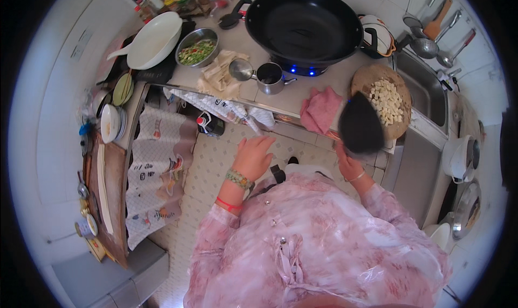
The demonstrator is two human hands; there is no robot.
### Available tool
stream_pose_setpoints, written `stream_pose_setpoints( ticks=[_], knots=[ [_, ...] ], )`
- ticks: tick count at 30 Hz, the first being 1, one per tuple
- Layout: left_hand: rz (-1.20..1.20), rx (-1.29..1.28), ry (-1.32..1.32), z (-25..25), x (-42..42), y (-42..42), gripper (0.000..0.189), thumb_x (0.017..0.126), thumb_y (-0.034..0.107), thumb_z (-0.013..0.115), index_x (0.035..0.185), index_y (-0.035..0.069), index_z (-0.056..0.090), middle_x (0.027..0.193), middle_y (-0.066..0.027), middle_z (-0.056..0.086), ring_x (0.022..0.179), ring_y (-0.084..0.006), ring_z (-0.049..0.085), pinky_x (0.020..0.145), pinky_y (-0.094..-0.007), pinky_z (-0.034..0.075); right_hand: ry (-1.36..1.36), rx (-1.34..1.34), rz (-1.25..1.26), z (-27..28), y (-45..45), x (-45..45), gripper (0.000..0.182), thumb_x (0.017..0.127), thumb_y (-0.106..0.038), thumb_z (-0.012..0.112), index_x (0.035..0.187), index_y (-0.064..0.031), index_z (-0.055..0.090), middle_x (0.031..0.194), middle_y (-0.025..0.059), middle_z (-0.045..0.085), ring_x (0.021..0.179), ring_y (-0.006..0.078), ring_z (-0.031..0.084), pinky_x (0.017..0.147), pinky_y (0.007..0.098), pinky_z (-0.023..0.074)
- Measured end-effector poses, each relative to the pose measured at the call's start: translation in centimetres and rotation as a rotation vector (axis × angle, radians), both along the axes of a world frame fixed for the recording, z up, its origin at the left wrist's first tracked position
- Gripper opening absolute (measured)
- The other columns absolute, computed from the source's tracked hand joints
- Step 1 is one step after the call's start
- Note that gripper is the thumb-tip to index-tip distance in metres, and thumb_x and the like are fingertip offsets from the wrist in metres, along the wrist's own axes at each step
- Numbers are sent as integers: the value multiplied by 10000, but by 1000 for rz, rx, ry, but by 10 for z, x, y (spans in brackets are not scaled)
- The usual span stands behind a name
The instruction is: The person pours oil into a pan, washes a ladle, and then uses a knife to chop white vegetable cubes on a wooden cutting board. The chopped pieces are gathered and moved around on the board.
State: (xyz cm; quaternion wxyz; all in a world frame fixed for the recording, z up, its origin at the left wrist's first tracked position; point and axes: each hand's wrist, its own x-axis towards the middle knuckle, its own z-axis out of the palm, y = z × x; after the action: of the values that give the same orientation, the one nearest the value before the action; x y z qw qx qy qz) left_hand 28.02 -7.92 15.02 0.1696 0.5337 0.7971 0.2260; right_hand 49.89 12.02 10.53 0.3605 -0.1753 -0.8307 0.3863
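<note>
My left hand [253,159], with a beaded bracelet and a red cord at the wrist, hangs over the floor with its fingers apart and holds nothing. In my right hand [349,164] is what looks like a dark, broad-bladed cleaver [361,123], slightly blurred. Its blade overlaps the near left edge of a round wooden chopping board [362,78] in the view. Small pale cubes [385,99], perhaps tofu, lie heaped on the board. A crumpled pink cloth [320,109] rests at the counter's edge, left of the blade.
A large black wok [304,26] sits on a cooker with blue lights; before it stands a small metal pot [269,79]. Further left are a steel bowl of chopped vegetables [197,51] and a white pan [156,40]. At the right is a sink [421,91]. A dark bottle [211,125] stands on the floor.
</note>
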Motion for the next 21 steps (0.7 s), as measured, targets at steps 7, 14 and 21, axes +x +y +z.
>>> stream_pose_setpoints(
  ticks=[7,14,21],
  knots=[
    [-175,49,-131,-6,-38,45,394,773,101,621,1157,41,554,1122,-153,599,1023,-358,555,873,-438,425,-391,-307,-165,4,28,4,149,899,-158,539,921,-11,532,756,215,557,694,382,563,601,393,434],
    [-297,3,-131,-20,-77,84,379,787,116,603,1147,6,554,1103,-203,595,999,-391,560,856,-427,462,-221,-332,-515,-2,37,-13,158,906,-150,555,954,1,546,710,163,549,607,256,513,579,343,418],
    [175,-284,-192,-66,-166,65,517,805,160,552,1265,-31,412,910,-215,653,876,-391,619,771,-485,488,-233,-366,-641,-10,-10,-31,158,914,-157,562,943,-2,558,649,86,499,582,140,453,541,311,391]
  ],
)
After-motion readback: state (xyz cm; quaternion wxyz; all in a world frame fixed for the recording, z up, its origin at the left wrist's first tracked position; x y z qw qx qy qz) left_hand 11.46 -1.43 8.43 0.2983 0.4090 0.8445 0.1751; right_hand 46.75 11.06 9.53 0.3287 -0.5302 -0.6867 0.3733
